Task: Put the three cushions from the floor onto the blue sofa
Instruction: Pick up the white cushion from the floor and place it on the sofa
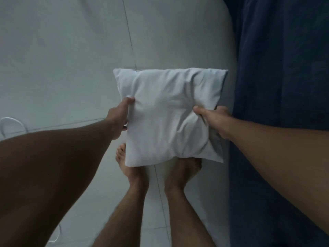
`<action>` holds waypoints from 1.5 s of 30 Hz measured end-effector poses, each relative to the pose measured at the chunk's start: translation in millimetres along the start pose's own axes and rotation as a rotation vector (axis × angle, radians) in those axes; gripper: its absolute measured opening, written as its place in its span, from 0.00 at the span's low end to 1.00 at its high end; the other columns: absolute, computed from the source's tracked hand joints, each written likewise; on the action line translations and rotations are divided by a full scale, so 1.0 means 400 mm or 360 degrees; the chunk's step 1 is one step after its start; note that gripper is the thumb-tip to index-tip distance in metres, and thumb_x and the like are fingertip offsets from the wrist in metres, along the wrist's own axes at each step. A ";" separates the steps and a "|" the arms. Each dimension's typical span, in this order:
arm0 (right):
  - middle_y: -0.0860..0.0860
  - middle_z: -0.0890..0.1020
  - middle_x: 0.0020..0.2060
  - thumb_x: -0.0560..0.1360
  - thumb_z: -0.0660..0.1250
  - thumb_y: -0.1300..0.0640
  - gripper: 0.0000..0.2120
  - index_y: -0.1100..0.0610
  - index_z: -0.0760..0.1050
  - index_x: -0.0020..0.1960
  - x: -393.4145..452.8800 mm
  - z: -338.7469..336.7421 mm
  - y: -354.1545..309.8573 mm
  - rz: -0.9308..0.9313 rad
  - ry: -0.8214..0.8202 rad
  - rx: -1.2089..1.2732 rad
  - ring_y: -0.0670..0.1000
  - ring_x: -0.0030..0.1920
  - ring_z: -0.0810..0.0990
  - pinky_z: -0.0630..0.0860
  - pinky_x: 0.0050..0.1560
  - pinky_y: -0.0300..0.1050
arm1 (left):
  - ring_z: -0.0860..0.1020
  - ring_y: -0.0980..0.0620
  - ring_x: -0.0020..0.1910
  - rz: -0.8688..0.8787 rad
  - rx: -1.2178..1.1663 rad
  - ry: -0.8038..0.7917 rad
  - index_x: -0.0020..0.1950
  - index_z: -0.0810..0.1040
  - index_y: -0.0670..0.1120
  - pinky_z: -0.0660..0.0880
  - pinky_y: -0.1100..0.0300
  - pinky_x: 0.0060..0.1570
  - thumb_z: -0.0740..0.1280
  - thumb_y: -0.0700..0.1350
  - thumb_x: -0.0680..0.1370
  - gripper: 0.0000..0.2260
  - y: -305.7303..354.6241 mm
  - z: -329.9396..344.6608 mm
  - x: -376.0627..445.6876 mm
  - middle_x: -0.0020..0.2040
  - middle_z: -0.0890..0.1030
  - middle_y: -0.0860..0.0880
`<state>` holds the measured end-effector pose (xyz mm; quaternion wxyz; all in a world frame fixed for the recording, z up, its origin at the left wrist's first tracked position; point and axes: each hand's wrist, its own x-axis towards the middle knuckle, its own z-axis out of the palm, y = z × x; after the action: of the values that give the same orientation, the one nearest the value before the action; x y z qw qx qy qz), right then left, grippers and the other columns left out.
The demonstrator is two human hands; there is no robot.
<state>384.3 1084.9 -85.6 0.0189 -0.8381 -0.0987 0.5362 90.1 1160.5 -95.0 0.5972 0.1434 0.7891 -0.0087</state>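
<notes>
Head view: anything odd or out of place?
Nothing damaged or spilled. The white cushion is held in both hands, left hand and right hand, above the floor, beside the blue sofa. A white cable lies loose at far left.

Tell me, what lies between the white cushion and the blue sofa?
Nothing: in the head view, the white cushion, held by both hands, reaches the blue sofa edge directly.

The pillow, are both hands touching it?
Touching. The head view shows the left hand pinching the white pillow at its left edge, and the right hand gripping its right side, the cloth bunched under the thumb.
</notes>
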 end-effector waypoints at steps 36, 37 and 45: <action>0.51 0.84 0.53 0.77 0.71 0.36 0.23 0.56 0.77 0.55 -1.032 -0.796 -0.452 -0.0606 0.0190 0.0329 0.52 0.49 0.83 0.77 0.43 0.48 | 0.81 0.39 0.61 0.0733 0.0338 -0.0380 0.73 0.76 0.47 0.73 0.46 0.68 0.65 0.69 0.72 0.36 0.774 -0.285 -1.181 0.63 0.82 0.41; 0.52 0.84 0.52 0.77 0.72 0.37 0.22 0.55 0.78 0.55 -1.059 -0.818 -0.446 -0.0609 0.0213 0.0340 0.52 0.48 0.84 0.77 0.43 0.48 | 0.82 0.40 0.57 0.0743 0.0349 -0.0383 0.70 0.78 0.46 0.75 0.47 0.66 0.66 0.68 0.73 0.34 0.786 -0.282 -1.209 0.60 0.84 0.41; 0.51 0.86 0.55 0.75 0.77 0.44 0.21 0.53 0.77 0.61 -1.278 -0.933 -0.408 -0.0670 0.0325 0.0581 0.54 0.53 0.86 0.83 0.51 0.51 | 0.83 0.38 0.49 0.0906 0.0322 -0.0485 0.63 0.84 0.42 0.78 0.49 0.50 0.67 0.63 0.77 0.27 0.838 -0.271 -1.452 0.60 0.85 0.34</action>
<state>490.0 1177.5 552.7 0.2898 -0.8317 -0.1698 0.4422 210.3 1376.3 537.7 0.6695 0.4135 0.6143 0.0589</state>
